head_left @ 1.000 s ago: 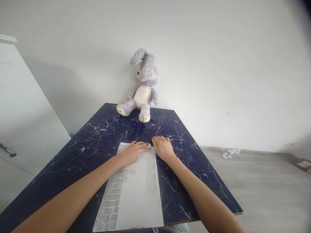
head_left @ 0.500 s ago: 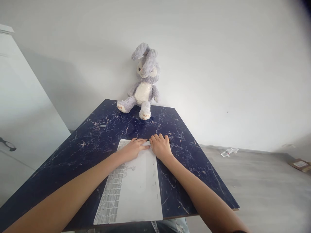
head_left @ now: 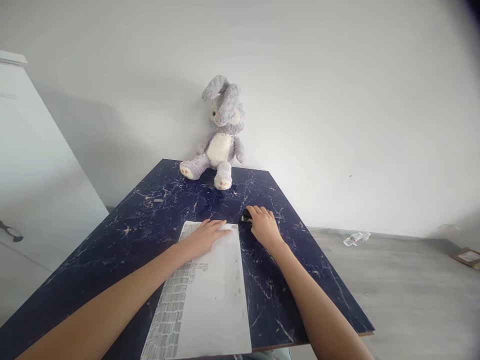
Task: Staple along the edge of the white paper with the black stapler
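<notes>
Printed sheets of paper (head_left: 215, 310) lie lengthwise on the dark blue marbled table, with a grey patterned band down their left side. My left hand (head_left: 205, 236) rests flat on the upper part of the paper, fingers spread towards its top right corner. Just right of that corner, my right hand (head_left: 263, 225) is closed around a small black stapler (head_left: 245, 216). Most of the stapler is hidden under the fingers; its front end shows, apart from the paper.
A grey plush rabbit (head_left: 221, 135) sits at the table's (head_left: 120, 255) far end against the wall. A small pale piece (head_left: 158, 200) lies at the left. A white cabinet (head_left: 41, 165) stands left. Clear plastic (head_left: 356, 238) and a brown package (head_left: 468, 256) lie on the floor.
My right hand has moved right, off the paper's top corner, with the stapler in it. My left hand stays on the paper. The view has tilted up slightly.
</notes>
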`<state>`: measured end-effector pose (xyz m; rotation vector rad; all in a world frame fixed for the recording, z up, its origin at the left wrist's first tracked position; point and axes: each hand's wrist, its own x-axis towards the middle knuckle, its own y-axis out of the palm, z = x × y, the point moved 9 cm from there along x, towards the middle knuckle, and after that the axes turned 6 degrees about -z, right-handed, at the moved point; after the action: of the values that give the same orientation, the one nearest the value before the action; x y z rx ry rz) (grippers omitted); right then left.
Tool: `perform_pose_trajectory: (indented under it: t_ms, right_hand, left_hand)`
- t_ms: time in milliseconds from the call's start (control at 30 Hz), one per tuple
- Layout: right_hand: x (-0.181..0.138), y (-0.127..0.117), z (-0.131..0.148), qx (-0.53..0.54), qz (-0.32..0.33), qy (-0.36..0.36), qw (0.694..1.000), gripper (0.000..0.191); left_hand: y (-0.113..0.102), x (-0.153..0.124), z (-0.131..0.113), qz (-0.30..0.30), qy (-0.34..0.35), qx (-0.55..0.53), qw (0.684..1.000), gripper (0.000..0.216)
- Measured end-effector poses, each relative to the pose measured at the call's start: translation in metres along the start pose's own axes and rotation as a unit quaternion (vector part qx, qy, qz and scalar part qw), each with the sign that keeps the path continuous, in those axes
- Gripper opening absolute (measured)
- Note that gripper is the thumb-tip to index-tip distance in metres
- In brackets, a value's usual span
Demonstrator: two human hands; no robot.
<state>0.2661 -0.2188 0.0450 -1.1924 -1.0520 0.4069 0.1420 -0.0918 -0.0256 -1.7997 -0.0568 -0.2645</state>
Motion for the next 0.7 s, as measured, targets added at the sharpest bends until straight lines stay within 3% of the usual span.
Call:
perform_pose_trajectory:
  t_ms: [167, 433, 700]
  right_hand:
    - [-0.003, -0.016, -0.027, 0.059, -0.065, 0.090, 0.992, 0.035]
    - [-0.007, -0.029, -0.010, 0.132, -0.115, 0.094, 0.980, 0.038]
    - [-0.023, -0.068, -0.007, 0.176, -0.287, 0.097, 0.936, 0.041]
  left_hand:
    - [-0.002, 0.002, -0.003, 0.008, -0.007, 0.008, 1.000, 0.092]
    - [-0.004, 0.004, -0.006, 0.023, -0.010, 0.030, 0.999, 0.093]
    - [-0.006, 0.006, -0.008, 0.012, -0.011, 0.048, 0.999, 0.086]
